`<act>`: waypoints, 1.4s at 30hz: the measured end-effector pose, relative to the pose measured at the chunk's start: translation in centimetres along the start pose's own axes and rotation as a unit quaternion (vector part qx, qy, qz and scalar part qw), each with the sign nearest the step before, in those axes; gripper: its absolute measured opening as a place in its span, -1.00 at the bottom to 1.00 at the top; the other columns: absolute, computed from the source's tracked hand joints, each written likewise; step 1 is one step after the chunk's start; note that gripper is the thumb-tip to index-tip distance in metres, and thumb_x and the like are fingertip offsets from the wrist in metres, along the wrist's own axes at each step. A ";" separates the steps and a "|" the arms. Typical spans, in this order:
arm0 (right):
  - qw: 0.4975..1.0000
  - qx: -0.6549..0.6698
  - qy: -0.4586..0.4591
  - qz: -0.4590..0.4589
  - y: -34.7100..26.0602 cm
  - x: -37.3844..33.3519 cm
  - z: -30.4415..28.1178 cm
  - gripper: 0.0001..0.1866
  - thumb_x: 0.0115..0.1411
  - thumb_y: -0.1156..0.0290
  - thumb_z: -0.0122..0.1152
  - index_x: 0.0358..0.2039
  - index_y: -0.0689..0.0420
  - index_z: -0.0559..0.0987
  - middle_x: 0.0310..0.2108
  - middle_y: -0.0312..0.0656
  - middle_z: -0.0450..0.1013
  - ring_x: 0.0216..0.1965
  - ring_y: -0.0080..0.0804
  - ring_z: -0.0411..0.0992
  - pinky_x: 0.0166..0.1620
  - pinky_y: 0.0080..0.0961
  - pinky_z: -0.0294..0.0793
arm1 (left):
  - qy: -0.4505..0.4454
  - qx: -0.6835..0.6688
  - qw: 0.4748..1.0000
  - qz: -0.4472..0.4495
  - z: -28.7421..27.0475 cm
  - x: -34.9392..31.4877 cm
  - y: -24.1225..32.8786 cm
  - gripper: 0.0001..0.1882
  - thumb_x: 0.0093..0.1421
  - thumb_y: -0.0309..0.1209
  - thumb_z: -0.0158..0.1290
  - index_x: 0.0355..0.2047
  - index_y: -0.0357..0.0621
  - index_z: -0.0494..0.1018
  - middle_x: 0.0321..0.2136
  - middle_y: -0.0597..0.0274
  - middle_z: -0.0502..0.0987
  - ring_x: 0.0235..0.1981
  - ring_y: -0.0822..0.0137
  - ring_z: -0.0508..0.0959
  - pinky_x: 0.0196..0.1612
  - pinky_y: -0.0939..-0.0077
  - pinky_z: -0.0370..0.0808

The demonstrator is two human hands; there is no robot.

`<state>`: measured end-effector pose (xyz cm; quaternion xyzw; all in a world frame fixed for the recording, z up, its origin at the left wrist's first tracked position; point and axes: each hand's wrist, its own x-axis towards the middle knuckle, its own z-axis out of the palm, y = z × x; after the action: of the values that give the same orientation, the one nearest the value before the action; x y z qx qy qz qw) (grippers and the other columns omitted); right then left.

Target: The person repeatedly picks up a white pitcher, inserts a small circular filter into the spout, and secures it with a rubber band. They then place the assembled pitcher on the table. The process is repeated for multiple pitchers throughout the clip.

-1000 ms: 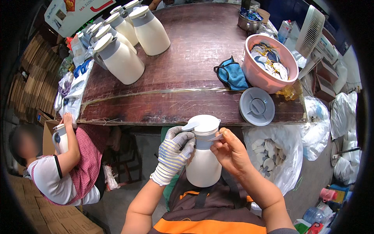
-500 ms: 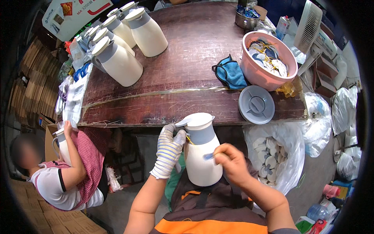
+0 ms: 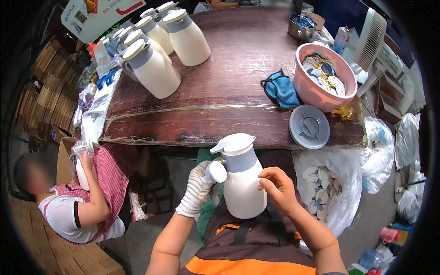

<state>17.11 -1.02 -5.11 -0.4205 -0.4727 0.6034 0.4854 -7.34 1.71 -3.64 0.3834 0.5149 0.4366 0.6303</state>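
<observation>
A white vacuum jug (image 3: pixel 245 192) with a grey neck and white lid stands upright against my apron, below the table's near edge. On its left side my left hand (image 3: pixel 200 183), in a striped knit glove, is closed round the handle, which the fingers mostly hide. A round white tag (image 3: pixel 218 172) on a yellow tie lies in front of those fingers, beside the grey neck. My bare right hand (image 3: pixel 278 187) is at the jug's right side, thumb and forefinger apart with nothing seen between them. Whether its fingertips touch the jug, I cannot tell.
Several similar jugs (image 3: pixel 156 75) stand at the table's far left. On the right are a pink tub (image 3: pixel 300 87) of tags, a blue cloth (image 3: pixel 280 89) and a grey round lid (image 3: pixel 310 127). A plastic bag (image 3: pixel 348 183) of discs sits below. At left, a co-worker (image 3: pixel 87 206) handles another jug.
The tag has gone from my right fingers to the handle side of the jug, by my left hand. My right hand has loosened its pinch. The view has shifted slightly.
</observation>
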 end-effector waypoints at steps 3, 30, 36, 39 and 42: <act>1.000 -0.022 0.011 0.000 -0.7 -0.3 -0.5 -0.88 0.26 0.50 0.14 -0.22 0.26 0.52 -0.24 -0.22 0.41 -0.30 -0.52 0.47 -0.19 -0.58 0.47 | 0.059 0.000 0.998 -0.032 0.5 -2.1 3.7 -0.61 0.04 -0.18 0.24 -0.24 -0.19 0.46 -0.55 0.38 0.50 -0.74 0.60 0.37 -0.74 0.72 0.31; 0.967 -0.242 0.074 -0.005 5.6 -0.5 -2.3 -0.90 0.21 0.52 0.17 -0.28 0.26 0.56 -0.37 -0.18 0.46 -0.38 -0.45 0.49 -0.29 -0.57 0.47 | 0.358 0.595 0.702 0.155 -18.8 16.1 2.2 -0.33 0.09 -0.02 0.16 0.10 -0.18 0.37 0.13 -0.16 0.37 0.17 -0.09 0.35 0.21 0.10 0.29; 0.947 -0.246 0.199 -0.049 10.9 0.2 -5.8 -0.77 0.25 0.49 0.11 -0.09 0.24 0.50 -0.29 -0.08 0.49 -0.28 -0.32 0.50 -0.16 -0.49 0.47 | 0.414 0.646 0.629 0.125 -19.8 19.7 2.8 -0.30 0.13 0.05 0.07 0.14 -0.18 0.36 0.17 -0.21 0.26 0.21 -0.13 0.26 0.25 0.04 0.21; 0.891 -0.405 0.185 -0.086 12.6 2.4 -5.6 -0.79 0.20 0.45 0.13 -0.15 0.21 0.54 -0.31 0.00 0.54 -0.29 -0.09 0.55 -0.19 -0.33 0.51 | 0.421 0.672 0.602 0.097 -24.1 22.0 4.0 -0.28 0.18 0.09 0.01 0.20 -0.15 0.33 0.22 -0.19 0.23 0.23 -0.13 0.25 0.26 0.06 0.20; 0.863 -0.475 0.161 -0.061 12.0 3.7 -4.7 -0.82 0.14 0.47 0.12 -0.24 0.18 0.56 -0.39 -0.01 0.53 -0.37 -0.05 0.52 -0.28 -0.28 0.49 | 0.416 0.646 0.633 0.097 -25.4 23.3 4.8 -0.39 0.20 0.01 0.01 0.12 -0.17 0.39 0.20 -0.05 0.27 0.22 -0.03 0.26 0.23 0.06 0.21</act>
<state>18.72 2.37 -17.98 -0.6620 -0.6416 0.1989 0.3325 -31.06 26.13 -10.94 0.5179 0.8328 0.1645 -0.1055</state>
